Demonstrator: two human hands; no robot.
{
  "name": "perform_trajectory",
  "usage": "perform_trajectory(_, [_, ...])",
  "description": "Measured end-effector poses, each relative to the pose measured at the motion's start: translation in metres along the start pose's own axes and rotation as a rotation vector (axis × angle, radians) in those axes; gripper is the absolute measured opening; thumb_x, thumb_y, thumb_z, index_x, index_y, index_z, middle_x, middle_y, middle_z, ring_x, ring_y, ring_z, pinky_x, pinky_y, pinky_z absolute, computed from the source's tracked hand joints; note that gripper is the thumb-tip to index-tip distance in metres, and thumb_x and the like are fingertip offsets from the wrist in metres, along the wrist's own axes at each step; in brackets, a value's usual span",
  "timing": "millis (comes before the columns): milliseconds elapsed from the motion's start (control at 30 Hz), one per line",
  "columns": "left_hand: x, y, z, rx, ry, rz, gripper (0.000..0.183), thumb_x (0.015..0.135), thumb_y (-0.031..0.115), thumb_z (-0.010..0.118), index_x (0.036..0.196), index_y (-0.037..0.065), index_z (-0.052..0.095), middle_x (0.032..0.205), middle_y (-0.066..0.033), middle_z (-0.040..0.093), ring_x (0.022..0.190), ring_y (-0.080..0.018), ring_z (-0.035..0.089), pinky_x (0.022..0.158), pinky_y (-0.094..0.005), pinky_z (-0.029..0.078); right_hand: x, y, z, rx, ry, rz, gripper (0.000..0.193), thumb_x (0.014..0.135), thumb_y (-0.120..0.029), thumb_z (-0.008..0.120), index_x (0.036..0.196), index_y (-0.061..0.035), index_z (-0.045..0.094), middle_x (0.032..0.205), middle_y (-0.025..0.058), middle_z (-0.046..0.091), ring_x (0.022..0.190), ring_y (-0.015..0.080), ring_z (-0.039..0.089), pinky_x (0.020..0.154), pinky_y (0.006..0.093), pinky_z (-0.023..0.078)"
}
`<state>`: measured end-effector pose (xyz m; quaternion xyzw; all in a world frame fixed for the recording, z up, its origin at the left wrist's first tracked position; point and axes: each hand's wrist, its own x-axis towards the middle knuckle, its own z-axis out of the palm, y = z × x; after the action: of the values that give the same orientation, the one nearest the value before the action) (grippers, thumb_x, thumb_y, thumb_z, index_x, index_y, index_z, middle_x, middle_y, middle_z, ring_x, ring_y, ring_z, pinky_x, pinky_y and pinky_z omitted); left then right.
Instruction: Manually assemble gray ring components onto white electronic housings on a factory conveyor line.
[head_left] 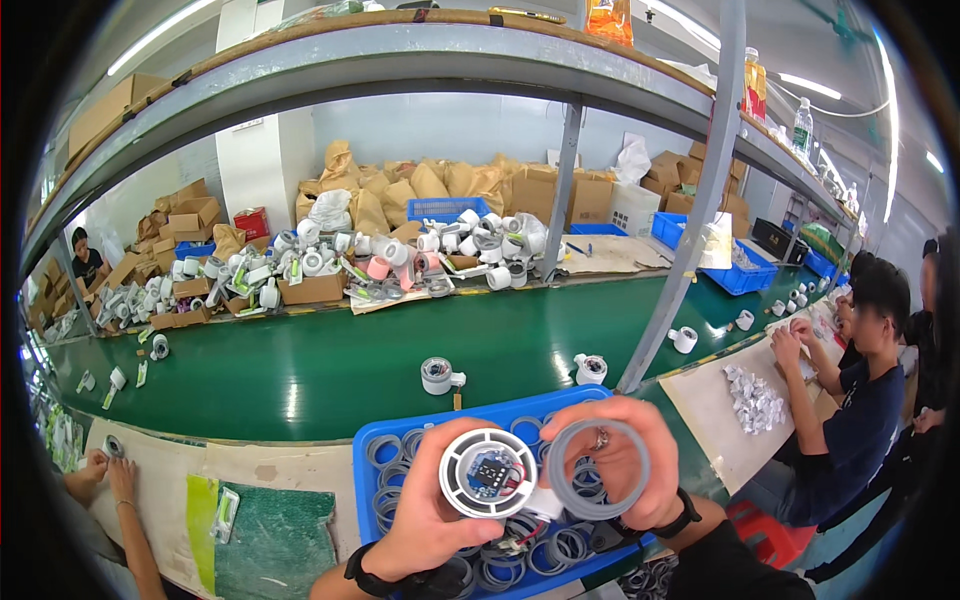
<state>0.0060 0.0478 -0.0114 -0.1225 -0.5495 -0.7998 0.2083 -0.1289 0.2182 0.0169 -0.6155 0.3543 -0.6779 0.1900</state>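
My left hand is closed around a white round plastic housing. Its open face is turned up toward me, showing a blue circuit board with a black chip and red wires. A white stub sticks out of the housing on its right side. Just beside it, my right hand grips a grey ring by its edge; the ring is apart from the housing. Both hands are over a blue plastic basket that holds many loose grey rings.
Behind the basket runs a green conveyor belt carrying housings spaced apart. A slanted metal post rises at right. Piled housings line the far side. A seated person works at right; another person's hands are at left.
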Motion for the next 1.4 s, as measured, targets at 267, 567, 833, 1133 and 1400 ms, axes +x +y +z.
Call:
perform_trajectory(267, [0.004, 0.000, 0.008, 0.148, 0.090, 0.098, 0.089, 0.064, 0.046, 0.082, 0.126, 0.001, 0.036, 0.118, -0.0200, 0.051, 0.101, -0.0237, 0.060, 0.087, -0.0368, 0.051, 0.004, 0.008, -0.007, 0.063, -0.097, -0.271, 0.075, 0.075, -0.021, 0.079, 0.136, -0.0144, 0.035, 0.142, 0.0295, 0.027, 0.117, 0.0333, 0.050, 0.089, 0.0399, 0.043])
perform_trajectory(567, [-0.001, -0.002, 0.001, 0.020, -0.069, 0.110, 0.080, 0.069, 0.018, 0.082, 0.132, 0.003, 0.035, 0.131, -0.0167, 0.042, 0.119, -0.0240, 0.048, 0.100, -0.0373, 0.039, 0.002, -0.006, 0.001, -0.241, 0.048, -0.119, 0.075, 0.068, -0.022, 0.084, 0.131, -0.0101, 0.046, 0.134, 0.0280, 0.041, 0.104, 0.0272, 0.057, 0.084, 0.0371, 0.047])
perform_trajectory(833, [-0.002, 0.002, 0.003, 0.032, -0.046, 0.076, 0.080, 0.069, 0.016, 0.081, 0.133, 0.004, 0.036, 0.133, -0.0161, 0.040, 0.121, -0.0246, 0.046, 0.102, -0.0380, 0.038, 0.003, 0.004, 0.003, -0.316, 0.013, -0.370, 0.064, 0.068, -0.003, 0.080, 0.122, -0.0117, 0.047, 0.136, 0.0317, 0.032, 0.101, 0.0384, 0.059, 0.087, 0.0454, 0.049])
perform_trajectory(1133, [0.000, -0.002, 0.005, -0.020, -0.024, 0.191, 0.082, 0.071, 0.015, 0.079, 0.134, 0.004, 0.027, 0.130, -0.0189, 0.041, 0.118, -0.0248, 0.048, 0.098, -0.0377, 0.042, 0.004, 0.001, 0.009, -0.460, 0.014, -0.257, 0.062, 0.067, -0.005, 0.082, 0.118, -0.0113, 0.047, 0.134, 0.0324, 0.036, 0.117, 0.0427, 0.051, 0.095, 0.0488, 0.044])
perform_trajectory(1400, [-0.001, -0.005, 0.005, 0.003, -0.006, 0.231, 0.079, 0.072, 0.018, 0.079, 0.132, 0.003, 0.030, 0.130, -0.0193, 0.042, 0.118, -0.0255, 0.049, 0.099, -0.0380, 0.042, -0.002, 0.001, 0.016, -0.445, 0.058, -0.248, 0.063, 0.066, -0.009, 0.084, 0.119, -0.0062, 0.048, 0.134, 0.0337, 0.038, 0.111, 0.0435, 0.056, 0.091, 0.0489, 0.046])
